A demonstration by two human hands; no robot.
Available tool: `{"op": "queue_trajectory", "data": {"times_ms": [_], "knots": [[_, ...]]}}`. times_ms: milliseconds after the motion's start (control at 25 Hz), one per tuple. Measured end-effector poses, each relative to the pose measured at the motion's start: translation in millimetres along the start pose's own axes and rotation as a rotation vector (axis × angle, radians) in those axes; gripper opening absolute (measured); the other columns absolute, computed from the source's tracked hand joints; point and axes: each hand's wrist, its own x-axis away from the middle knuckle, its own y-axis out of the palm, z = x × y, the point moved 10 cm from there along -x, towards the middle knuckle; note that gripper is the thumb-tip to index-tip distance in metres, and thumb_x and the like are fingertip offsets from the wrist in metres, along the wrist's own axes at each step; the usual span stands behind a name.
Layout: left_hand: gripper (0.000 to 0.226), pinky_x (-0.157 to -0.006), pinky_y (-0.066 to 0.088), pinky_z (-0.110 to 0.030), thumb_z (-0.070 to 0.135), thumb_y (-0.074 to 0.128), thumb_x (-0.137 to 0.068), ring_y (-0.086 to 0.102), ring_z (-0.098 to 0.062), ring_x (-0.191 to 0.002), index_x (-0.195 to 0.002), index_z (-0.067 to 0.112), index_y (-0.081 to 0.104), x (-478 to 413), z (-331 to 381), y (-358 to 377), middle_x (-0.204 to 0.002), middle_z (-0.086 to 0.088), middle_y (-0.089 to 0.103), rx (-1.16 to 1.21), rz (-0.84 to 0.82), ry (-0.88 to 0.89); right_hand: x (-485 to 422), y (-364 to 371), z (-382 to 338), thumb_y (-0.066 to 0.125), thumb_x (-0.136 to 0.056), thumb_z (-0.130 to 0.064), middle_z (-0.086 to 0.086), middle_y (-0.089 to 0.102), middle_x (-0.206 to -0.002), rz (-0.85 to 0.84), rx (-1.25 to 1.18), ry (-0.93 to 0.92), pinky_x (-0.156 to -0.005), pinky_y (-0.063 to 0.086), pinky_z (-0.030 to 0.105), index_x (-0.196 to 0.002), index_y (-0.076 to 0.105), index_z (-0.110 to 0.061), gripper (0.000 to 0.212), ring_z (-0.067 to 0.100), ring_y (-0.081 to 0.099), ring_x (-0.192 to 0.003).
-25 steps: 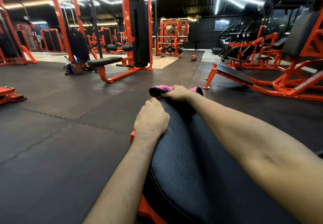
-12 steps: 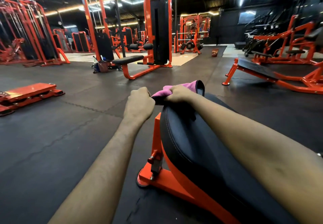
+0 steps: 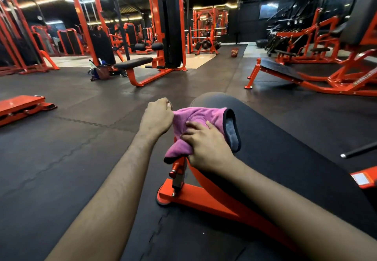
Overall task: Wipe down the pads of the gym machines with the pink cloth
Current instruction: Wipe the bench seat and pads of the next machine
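Item, centre of frame: one pink cloth (image 3: 199, 116), draped over the left edge of the black bench pad (image 3: 285, 148), above the orange frame (image 3: 204, 199). We log our left hand (image 3: 157, 116) as a closed fist gripping the cloth's left corner. Our right hand (image 3: 210, 152) lies on the cloth, fingers (image 3: 192, 136) spread and nearly straight, pressing it to the pad. Dark rubber floor (image 3: 61, 158) lies beneath.

Bare left hand (image 3: 157, 119), right hand (image 3: 209, 150), forearms (image 3: 114, 189)

place: gym | evidence: orange weight machines (image 3: 167, 28), padded benches (image 3: 133, 63), rubber floor (image 3: 61, 148)
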Motion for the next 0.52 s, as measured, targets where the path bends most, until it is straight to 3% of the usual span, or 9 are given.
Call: {"op": "queue_trajectory", "data": {"times_ms": [80,160,240,320,360,440,520], "knots": [[0.039,-0.089,0.053,-0.044,0.033,0.032,-0.084,0.064,-0.036,-0.097,-0.092,0.017,0.067,-3,-1,8,-0.101,-0.016,0.071,0.012,-0.035,0.019,36,-4,-10,0.047,-0.071,-0.048,-0.012,0.067,-0.124,0.023,0.001,0.019,-0.111,0.037,0.053,-0.113,0.074,-0.025,0.055,0.016,0.045,-0.138],[0.040,-0.089,0.053,-0.044,0.033,0.032,-0.084,0.064,-0.034,-0.095,-0.093,0.017,0.067,-6,-3,10,-0.100,-0.014,0.070,0.027,-0.048,0.030,67,0,-16,0.047,-0.072,-0.050,-0.011,0.058,-0.141,-0.016,0.028,0.036,-0.109,0.038,0.056,-0.121,0.069,-0.029,0.058,0.020,0.037,-0.144],[0.033,-0.089,0.053,-0.044,0.026,0.036,-0.091,0.063,-0.034,-0.096,-0.096,0.015,0.067,-12,-1,8,-0.101,-0.015,0.070,0.045,-0.047,0.054,64,10,-9,0.063,-0.072,-0.047,-0.006,0.024,-0.165,-0.118,0.101,0.099,-0.110,0.030,0.065,-0.138,0.054,-0.040,0.066,0.027,0.015,-0.152],[0.029,-0.091,0.052,-0.043,0.019,0.039,-0.096,0.063,-0.034,-0.098,-0.098,0.012,0.067,-18,4,9,-0.101,-0.016,0.070,0.074,-0.056,0.083,35,19,3,0.075,-0.071,-0.045,-0.004,-0.018,-0.168,-0.219,0.116,0.248,-0.108,0.010,0.080,-0.151,0.030,-0.051,0.091,0.038,-0.016,-0.152],[0.028,-0.091,0.051,-0.043,0.018,0.040,-0.097,0.063,-0.034,-0.100,-0.099,0.011,0.067,-19,7,10,-0.101,-0.017,0.070,0.082,-0.062,0.097,18,21,4,0.076,-0.072,-0.044,-0.003,-0.027,-0.166,-0.255,0.134,0.298,-0.104,0.004,0.084,-0.152,0.027,-0.051,0.094,0.044,-0.024,-0.149],[0.029,-0.094,0.049,-0.041,0.018,0.040,-0.100,0.061,-0.035,-0.105,-0.105,0.009,0.067,-22,15,18,-0.107,-0.018,0.069,0.071,-0.104,0.134,1,22,-1,0.075,-0.076,-0.044,-0.002,-0.023,-0.167,-0.264,0.184,0.331,-0.102,0.005,0.087,-0.147,0.042,-0.046,0.079,0.051,-0.020,-0.148],[0.030,-0.099,0.045,-0.035,0.016,0.041,-0.101,0.057,-0.034,-0.116,-0.115,0.010,0.067,-21,30,35,-0.121,-0.017,0.067,0.024,-0.187,0.183,15,20,-3,0.072,-0.078,-0.038,-0.002,-0.008,-0.170,-0.135,0.174,0.315,-0.107,0.016,0.081,-0.140,0.054,-0.039,0.066,0.051,-0.005,-0.151]]}}
